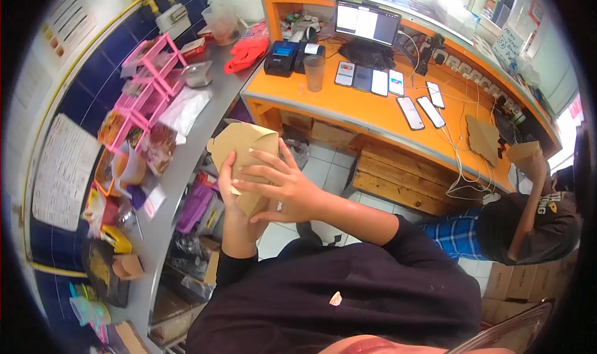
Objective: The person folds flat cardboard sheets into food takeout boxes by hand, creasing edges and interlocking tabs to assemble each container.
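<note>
A brown cardboard food box (249,144), partly folded with flaps at its top, is held up in front of my chest. My left hand (230,192) grips it from the left and below, its thumb along the near side. Across the front and right side of the box lies my right hand (283,189), fingers spread over the cardboard and thumb low near its bottom end. Much of the lower part of the box is hidden behind my fingers.
To the left runs a steel counter (205,99) with pink tiered racks (146,83). Ahead, an orange desk (286,93) bears several phones, a monitor (367,23) and a plastic cup (314,74). Another person (535,223) at the right holds a cardboard piece (523,155).
</note>
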A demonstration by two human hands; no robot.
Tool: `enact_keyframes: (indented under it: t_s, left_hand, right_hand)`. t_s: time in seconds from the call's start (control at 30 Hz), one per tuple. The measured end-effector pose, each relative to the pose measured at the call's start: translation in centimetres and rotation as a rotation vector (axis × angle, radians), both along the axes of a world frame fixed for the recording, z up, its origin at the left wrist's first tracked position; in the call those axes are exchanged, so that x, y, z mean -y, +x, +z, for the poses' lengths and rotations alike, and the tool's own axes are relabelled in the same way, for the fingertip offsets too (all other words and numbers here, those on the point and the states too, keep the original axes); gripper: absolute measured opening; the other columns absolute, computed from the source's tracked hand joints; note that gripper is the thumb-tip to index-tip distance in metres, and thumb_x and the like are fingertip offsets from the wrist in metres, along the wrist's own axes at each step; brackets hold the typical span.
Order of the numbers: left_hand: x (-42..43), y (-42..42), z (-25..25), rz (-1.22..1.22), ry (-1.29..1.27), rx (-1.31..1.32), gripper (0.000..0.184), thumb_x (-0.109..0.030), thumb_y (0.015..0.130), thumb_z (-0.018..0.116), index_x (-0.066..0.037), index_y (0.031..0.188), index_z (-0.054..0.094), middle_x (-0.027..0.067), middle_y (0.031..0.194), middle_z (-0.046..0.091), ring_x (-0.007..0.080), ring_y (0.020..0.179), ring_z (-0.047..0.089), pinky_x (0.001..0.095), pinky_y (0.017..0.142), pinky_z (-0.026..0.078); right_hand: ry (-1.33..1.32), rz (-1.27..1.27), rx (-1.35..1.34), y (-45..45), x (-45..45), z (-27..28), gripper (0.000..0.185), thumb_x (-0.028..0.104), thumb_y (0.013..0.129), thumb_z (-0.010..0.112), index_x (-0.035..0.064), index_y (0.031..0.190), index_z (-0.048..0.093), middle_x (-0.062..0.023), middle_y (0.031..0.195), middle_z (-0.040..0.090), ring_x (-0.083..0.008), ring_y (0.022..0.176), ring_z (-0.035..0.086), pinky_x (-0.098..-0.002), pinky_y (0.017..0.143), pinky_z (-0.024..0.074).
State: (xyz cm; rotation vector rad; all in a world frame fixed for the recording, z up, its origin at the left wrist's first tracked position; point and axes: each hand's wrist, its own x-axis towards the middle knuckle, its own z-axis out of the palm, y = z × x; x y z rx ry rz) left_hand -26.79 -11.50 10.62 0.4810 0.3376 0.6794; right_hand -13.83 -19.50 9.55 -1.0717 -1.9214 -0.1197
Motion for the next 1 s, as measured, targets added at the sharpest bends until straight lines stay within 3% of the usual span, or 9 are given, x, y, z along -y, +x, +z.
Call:
enact_keyframes:
  t_s: [0.13, 0.37, 0.5, 0.6, 0.67, 0.87, 0.93, 0.97, 1.0]
  left_hand:
    - [-5.3, 3.9, 0.4, -0.106, 0.003, -0.039, 0.048, -0.039, 0.099, 0.041, -0.006, 0.133, 0.048, 0.0146, 0.119, 0.061, 0.0263, 0.102, 0.064, 0.0375, 0.085, 0.055]
    - [-9.3, 9.1, 1.6, -0.007, 0.392, -0.294, 0.037, -0.024, 0.097, 0.056, -0.001, 0.126, 0.054, 0.0107, 0.114, 0.063, 0.0176, 0.095, 0.065, 0.0301, 0.082, 0.052]
    - [-10.5, 10.4, 1.5, -0.205, 0.656, -0.335, 0.039, -0.016, 0.095, 0.058, 0.002, 0.129, 0.052, 0.01, 0.119, 0.062, 0.017, 0.104, 0.063, 0.0314, 0.089, 0.05]
    - [-10.3, 11.7, 0.7, -0.137, 0.505, -0.247, 0.034, -0.016, 0.094, 0.061, 0.002, 0.123, 0.057, 0.0093, 0.113, 0.066, 0.0149, 0.101, 0.063, 0.0291, 0.086, 0.05]
    - [-9.3, 12.9, 0.2, -0.022, 0.393, -0.204, 0.029, -0.015, 0.094, 0.062, 0.002, 0.118, 0.061, 0.0078, 0.109, 0.067, 0.0134, 0.098, 0.063, 0.0276, 0.085, 0.049]
    - [-9.1, 15.4, -3.4, 0.005, 0.901, -0.411, 0.03, -0.012, 0.093, 0.063, 0.003, 0.119, 0.06, 0.007, 0.11, 0.065, 0.0143, 0.099, 0.062, 0.0294, 0.084, 0.05]
    - [-7.8, 17.6, -4.8, 0.111, 0.892, -0.29, 0.036, -0.025, 0.096, 0.059, 0.004, 0.117, 0.06, 0.0086, 0.109, 0.064, 0.0163, 0.096, 0.064, 0.0313, 0.077, 0.053]
    - [-9.0, 17.1, -6.8, -0.124, 0.47, -0.344, 0.048, -0.025, 0.095, 0.061, 0.004, 0.131, 0.048, 0.0127, 0.123, 0.059, 0.0228, 0.108, 0.062, 0.0347, 0.091, 0.053]
    - [-7.9, 18.1, -6.1, -0.176, 0.405, -0.317, 0.051, -0.03, 0.097, 0.056, 0.004, 0.134, 0.045, 0.0144, 0.126, 0.057, 0.0254, 0.112, 0.061, 0.0357, 0.093, 0.053]
  right_hand:
    - [0.051, 0.03, -0.213, 4.9, -5.4, -0.5, 0.045, 0.025, 0.064, 0.087, 0.0173, 0.106, 0.074, -0.0072, 0.132, 0.055, -0.0345, 0.135, 0.039, -0.0533, 0.109, 0.0308]
    - [0.027, -0.164, -0.36, 7.8, -7.1, 0.0, 0.027, 0.017, 0.064, 0.084, 0.0126, 0.088, 0.073, -0.0052, 0.129, 0.055, -0.0351, 0.134, 0.039, -0.0557, 0.108, 0.0306]
    - [0.137, -0.337, -0.333, 12.3, -7.5, 0.7, 0.023, 0.014, 0.065, 0.084, 0.0143, 0.086, 0.075, -0.0055, 0.116, 0.054, -0.033, 0.116, 0.047, -0.0461, 0.098, 0.0378]
    - [0.119, -0.326, -0.277, 14.1, -7.4, 2.7, 0.021, 0.014, 0.07, 0.082, 0.0153, 0.09, 0.076, -0.0068, 0.092, 0.047, -0.0261, 0.087, 0.046, -0.0366, 0.08, 0.041]
    - [-0.077, -0.381, -0.38, 14.3, -7.1, 2.7, 0.019, 0.015, 0.072, 0.081, 0.0142, 0.091, 0.076, -0.0074, 0.089, 0.045, -0.0247, 0.086, 0.045, -0.0345, 0.076, 0.0413]
    - [-0.199, -0.503, -0.698, 14.8, -4.9, 1.4, 0.016, 0.019, 0.079, 0.077, 0.007, 0.087, 0.069, -0.0118, 0.089, 0.048, -0.0226, 0.071, 0.053, -0.0315, 0.06, 0.0462]
    - [-0.095, -0.489, -0.676, 15.7, -4.5, -1.0, 0.016, 0.014, 0.08, 0.077, 0.0058, 0.088, 0.067, -0.0114, 0.097, 0.047, -0.0185, 0.087, 0.048, -0.0277, 0.062, 0.0426]
    - [-0.069, -0.505, -0.677, 15.9, -3.8, -1.6, 0.018, 0.016, 0.08, 0.077, 0.0052, 0.086, 0.065, -0.0123, 0.098, 0.045, -0.0209, 0.09, 0.048, -0.0297, 0.067, 0.0427]
    - [-0.046, -0.522, -0.682, 15.8, -2.8, -2.4, 0.02, 0.018, 0.079, 0.077, 0.0046, 0.084, 0.063, -0.0132, 0.098, 0.043, -0.0233, 0.093, 0.047, -0.0316, 0.072, 0.0427]
